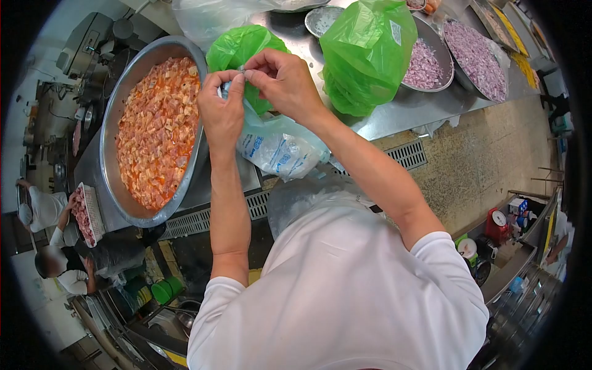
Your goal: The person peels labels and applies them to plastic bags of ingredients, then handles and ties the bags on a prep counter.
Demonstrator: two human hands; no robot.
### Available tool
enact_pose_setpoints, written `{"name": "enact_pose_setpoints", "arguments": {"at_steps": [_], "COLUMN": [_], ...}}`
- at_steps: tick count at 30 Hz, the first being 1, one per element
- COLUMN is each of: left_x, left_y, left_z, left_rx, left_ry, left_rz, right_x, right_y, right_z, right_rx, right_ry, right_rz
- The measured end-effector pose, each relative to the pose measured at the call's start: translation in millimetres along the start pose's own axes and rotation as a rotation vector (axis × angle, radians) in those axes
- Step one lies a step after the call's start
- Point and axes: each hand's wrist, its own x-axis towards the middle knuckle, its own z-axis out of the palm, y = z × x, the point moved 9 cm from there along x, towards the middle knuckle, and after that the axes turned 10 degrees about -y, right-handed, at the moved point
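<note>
My left hand [223, 102] and my right hand [285, 79] meet above the counter, thumbs and fingertips pinched close together. Between them they grip the edge of a clear plastic bag [277, 148] with blue print, which hangs below over the counter's front edge. Its contents are hard to make out. Just behind my fingers is a bunched green plastic bag [237, 46]. A large metal basin [198, 61], filled with diced meat in orange-red marinade [157, 129], stands left of my left hand. To the right of my right hand, a bigger, full green bag [367, 58] rests on the counter.
Metal bowls of chopped onion [425, 65] [475, 58] and a small bowl of white grains [322, 21] stand on the steel counter [385, 120]. At left, a person [71, 265] is beside a white basket [92, 216] of meat. A floor drain grate [407, 155] runs below.
</note>
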Motion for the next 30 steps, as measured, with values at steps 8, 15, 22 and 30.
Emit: {"name": "enact_pose_setpoints", "arguments": {"at_steps": [8,15,22,30], "left_x": [0,1,-2,-4], "left_y": [10,9,-27,-28], "left_z": [3,1,13,21], "left_rx": [0.065,0.007,-0.443,-0.679], "left_ry": [0.011,0.023,-0.113,-0.194], "left_rz": [0.111,0.061,-0.195,-0.258], "right_x": [1,4,9,9], "right_y": [-12,-10,12,19], "right_z": [-3,-2,5,9], "right_rx": [-0.189,-0.222,0.013,0.156], "right_ry": [0.032,-0.012,-0.139,-0.205], "right_rz": [-0.080,-0.132,0.075,0.245]}}
